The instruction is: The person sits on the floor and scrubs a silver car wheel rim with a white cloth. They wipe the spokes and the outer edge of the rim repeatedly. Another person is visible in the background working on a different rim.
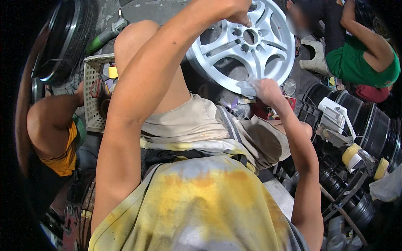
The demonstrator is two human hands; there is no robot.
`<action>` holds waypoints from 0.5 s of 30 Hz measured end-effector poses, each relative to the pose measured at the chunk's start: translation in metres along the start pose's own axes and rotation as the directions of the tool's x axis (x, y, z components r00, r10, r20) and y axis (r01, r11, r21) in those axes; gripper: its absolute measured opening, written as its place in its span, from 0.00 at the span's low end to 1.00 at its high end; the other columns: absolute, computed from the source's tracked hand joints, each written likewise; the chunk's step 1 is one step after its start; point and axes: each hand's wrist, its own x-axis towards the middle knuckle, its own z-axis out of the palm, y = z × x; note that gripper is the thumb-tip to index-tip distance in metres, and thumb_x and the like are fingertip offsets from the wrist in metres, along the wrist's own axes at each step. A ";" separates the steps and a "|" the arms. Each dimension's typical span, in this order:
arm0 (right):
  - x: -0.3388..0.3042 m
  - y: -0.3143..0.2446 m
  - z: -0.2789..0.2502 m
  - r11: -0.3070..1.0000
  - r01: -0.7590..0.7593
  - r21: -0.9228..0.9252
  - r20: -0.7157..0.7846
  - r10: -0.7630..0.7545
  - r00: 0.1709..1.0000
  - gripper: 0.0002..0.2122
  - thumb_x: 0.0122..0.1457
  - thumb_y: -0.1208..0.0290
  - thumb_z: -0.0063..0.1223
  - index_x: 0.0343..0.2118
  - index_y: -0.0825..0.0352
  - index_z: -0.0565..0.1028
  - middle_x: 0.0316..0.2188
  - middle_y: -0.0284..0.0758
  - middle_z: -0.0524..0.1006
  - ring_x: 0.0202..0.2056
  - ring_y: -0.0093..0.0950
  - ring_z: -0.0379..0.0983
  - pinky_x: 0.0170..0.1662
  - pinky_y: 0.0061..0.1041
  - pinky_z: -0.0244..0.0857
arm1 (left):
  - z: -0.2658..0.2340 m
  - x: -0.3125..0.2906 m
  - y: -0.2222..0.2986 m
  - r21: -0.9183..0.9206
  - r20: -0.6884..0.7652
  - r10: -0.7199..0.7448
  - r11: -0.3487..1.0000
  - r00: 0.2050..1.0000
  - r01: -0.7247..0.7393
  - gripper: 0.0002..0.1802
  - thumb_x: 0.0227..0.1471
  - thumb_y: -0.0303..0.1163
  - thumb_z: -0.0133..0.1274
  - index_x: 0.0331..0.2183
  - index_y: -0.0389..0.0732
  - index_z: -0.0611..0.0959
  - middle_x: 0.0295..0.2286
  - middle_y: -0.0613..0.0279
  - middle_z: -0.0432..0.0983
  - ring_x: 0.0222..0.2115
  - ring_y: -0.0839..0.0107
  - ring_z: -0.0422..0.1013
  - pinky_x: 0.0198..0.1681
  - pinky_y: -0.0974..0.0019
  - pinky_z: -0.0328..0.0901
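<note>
A silver alloy wheel (266, 58) with paired spokes lies tilted in front of my knees. My left hand (239, 11) reaches over its far left part, its fingers bent down around a spoke; the upper edge of the picture cuts the hand off. At the wheel's near rim is my right hand (269, 91), smeared by motion, with its fingers drawn together. A pale, thin, blurred patch shows at these fingertips against the rim. What it is, I cannot make out.
At my left stands a cream plastic basket (93, 94) of odds and ends, with a green angle grinder (106, 37) beyond it. Co-workers sit at left and upper right, one in a green shirt (362, 62). Black wheel rims (379, 129) line the right side.
</note>
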 end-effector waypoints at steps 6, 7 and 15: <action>0.008 -0.010 -0.011 0.999 -0.035 -0.035 -0.061 0.033 0.998 0.14 0.62 0.66 0.46 0.46 0.58 0.80 0.29 0.46 0.80 0.30 0.47 0.78 0.36 0.45 0.72 | -0.010 -0.006 0.002 0.015 0.060 0.011 1.000 0.998 -0.011 0.24 0.47 0.48 0.63 0.36 0.36 0.86 0.37 0.43 0.81 0.42 0.49 0.76 0.47 0.52 0.70; 0.006 -0.005 0.011 1.000 -0.020 -0.017 -0.130 0.017 0.991 0.14 0.63 0.66 0.45 0.47 0.58 0.79 0.29 0.46 0.80 0.30 0.46 0.78 0.34 0.45 0.72 | -0.012 -0.004 0.007 -0.001 0.088 -0.021 1.000 0.996 0.021 0.24 0.47 0.48 0.63 0.36 0.35 0.86 0.37 0.42 0.80 0.42 0.49 0.76 0.47 0.52 0.70; 0.006 -0.004 0.007 0.992 -0.088 0.093 -0.005 0.089 0.996 0.14 0.65 0.64 0.44 0.46 0.59 0.80 0.32 0.46 0.80 0.35 0.49 0.76 0.42 0.46 0.69 | -0.006 0.002 0.004 -0.013 0.111 -0.033 0.999 0.993 0.035 0.24 0.46 0.47 0.63 0.36 0.35 0.86 0.38 0.41 0.80 0.42 0.50 0.77 0.46 0.51 0.70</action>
